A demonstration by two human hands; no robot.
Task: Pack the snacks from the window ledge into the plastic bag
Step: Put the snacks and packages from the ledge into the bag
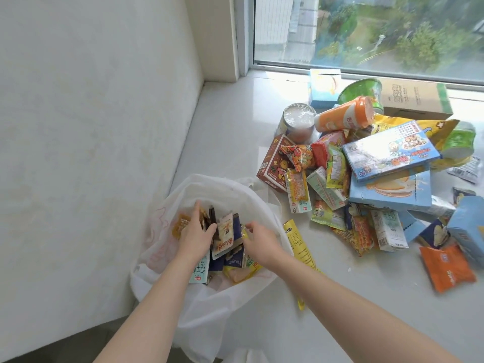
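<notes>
Most of the snacks were yet to be packed: a big heap (374, 176) lay on the window ledge (227, 121) at about two o'clock from the plastic bag (209, 297), among it a brown bear-print box (275, 166), an orange bottle (343, 115) on its side, a blue biscuit box (390, 150), green cups and many small sachets, with an orange packet (446, 267) off at four o'clock. The bag stood open at the ledge's near edge and held only a modest layer of small packets (225, 239) and cartons. Both hands were down inside its mouth. The left hand (195, 233) lay spread, fingers loose, pressing on the packets rather than clasping one. The right hand (258, 238) pinched a small yellow wrapper between fingertips (247, 227) at the three o'clock side of the pile. A yellow tube pack (298, 247) leaned just outside the rim. By this showing, the job looked perhaps a quarter done, with all the bulky boxes and cups left.
</notes>
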